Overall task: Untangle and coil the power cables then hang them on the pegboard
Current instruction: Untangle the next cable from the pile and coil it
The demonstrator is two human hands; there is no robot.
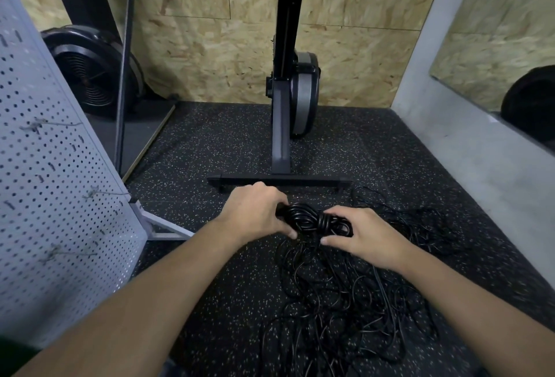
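My left hand and right hand grip opposite ends of a coiled black cable bundle. I see a loose cable tangle sprawled across the speckled floor below it. The grey pegboard stands at left.

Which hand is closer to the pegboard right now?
Left. The left hand grips the coil on the pegboard side; the right hand holds its far end.
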